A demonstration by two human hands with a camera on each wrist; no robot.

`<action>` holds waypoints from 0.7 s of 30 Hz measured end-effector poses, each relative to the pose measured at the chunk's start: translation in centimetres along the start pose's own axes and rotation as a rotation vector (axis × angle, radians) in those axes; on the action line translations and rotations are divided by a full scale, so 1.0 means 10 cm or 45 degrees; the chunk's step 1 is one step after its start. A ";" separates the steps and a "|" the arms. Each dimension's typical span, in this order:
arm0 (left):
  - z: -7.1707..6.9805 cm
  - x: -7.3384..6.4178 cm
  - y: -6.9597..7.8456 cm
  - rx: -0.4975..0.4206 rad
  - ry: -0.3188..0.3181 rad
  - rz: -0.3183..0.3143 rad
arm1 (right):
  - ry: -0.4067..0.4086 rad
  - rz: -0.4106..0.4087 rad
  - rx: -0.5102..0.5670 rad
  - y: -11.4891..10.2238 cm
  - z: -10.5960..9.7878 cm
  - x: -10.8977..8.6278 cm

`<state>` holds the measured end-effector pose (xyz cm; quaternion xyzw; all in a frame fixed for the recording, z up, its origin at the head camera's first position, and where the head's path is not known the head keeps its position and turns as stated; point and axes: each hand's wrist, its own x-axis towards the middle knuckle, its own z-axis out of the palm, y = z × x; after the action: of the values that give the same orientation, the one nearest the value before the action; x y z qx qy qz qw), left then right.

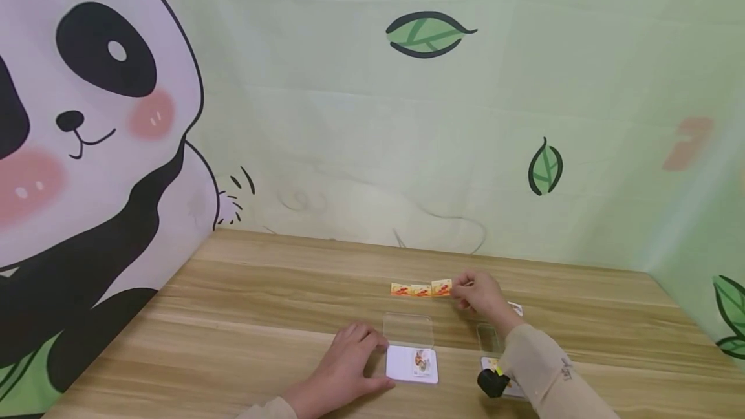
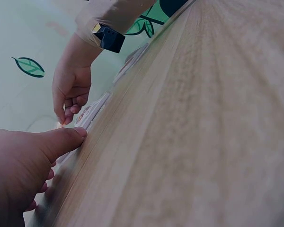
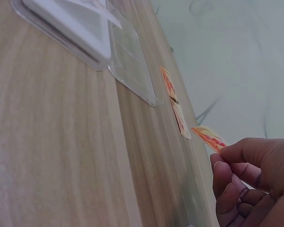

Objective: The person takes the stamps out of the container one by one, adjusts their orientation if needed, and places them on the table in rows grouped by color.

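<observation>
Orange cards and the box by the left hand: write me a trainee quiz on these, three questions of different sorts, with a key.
1. Multiple choice. What does the right hand pinch?
a) a pen
b) an orange card
c) a coin

2. True or false. The box by the left hand has its clear lid open.

3. Fill in. In the head view, the row of orange cards, pinched one included, numbers ___.

Key: 1. b; 2. true; 3. three.
</observation>
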<state>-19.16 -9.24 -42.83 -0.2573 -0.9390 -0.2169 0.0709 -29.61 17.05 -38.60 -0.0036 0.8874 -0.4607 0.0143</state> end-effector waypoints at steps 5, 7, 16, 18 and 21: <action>0.00 0.01 0.00 0.007 0.004 0.003 | 0.015 0.025 -0.002 0.03 0.01 0.03; -0.01 0.01 0.01 0.006 0.003 0.001 | 0.015 0.036 0.005 0.03 0.02 0.03; 0.00 0.00 0.01 0.009 0.000 0.002 | 0.019 0.063 -0.048 0.06 0.03 0.06; 0.00 0.00 0.00 0.008 -0.006 0.001 | 0.023 0.063 -0.066 0.06 0.04 0.07; 0.00 0.00 0.00 0.007 -0.006 0.004 | 0.030 0.059 -0.092 0.06 0.04 0.07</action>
<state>-19.15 -9.22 -42.77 -0.2590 -0.9394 -0.2136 0.0696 -30.27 17.06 -39.30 0.0217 0.9034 -0.4281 0.0142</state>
